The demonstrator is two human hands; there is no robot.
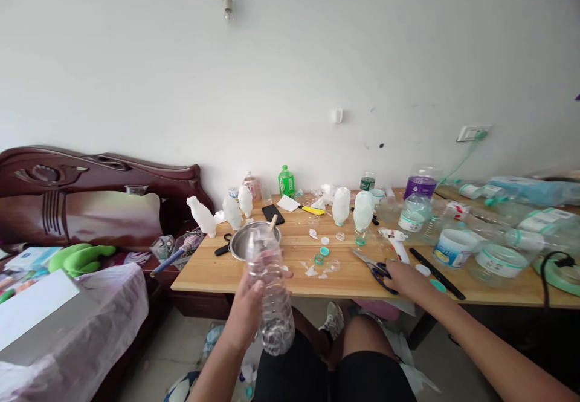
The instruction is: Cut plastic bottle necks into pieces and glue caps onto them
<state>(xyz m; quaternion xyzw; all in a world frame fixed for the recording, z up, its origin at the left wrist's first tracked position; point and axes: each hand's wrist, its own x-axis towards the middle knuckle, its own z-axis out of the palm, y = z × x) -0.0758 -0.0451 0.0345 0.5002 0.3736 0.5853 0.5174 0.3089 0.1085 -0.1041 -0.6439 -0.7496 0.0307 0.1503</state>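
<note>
My left hand (248, 306) is wrapped round a clear ribbed plastic bottle (274, 305), which tilts over my lap at the table's front edge. My right hand (401, 276) grips the dark handles of a pair of scissors (378, 273); the blades lie on the table and point to the back left. Behind the bottle stands a metal bowl (240, 243) with a wooden stick (273, 222) in it. Bottle caps (319, 259) and white scraps (310, 271) lie left of the scissors. A white glue gun (397, 246) rests just behind my right hand.
Several white-coated bottles (341, 207) stand on the wooden table (203, 278). A black phone (272, 214) and a yellow utility knife (313, 210) lie farther back. Clear bottles and cut containers (502, 261) crowd the right side. A bed (109, 305) stands at the left.
</note>
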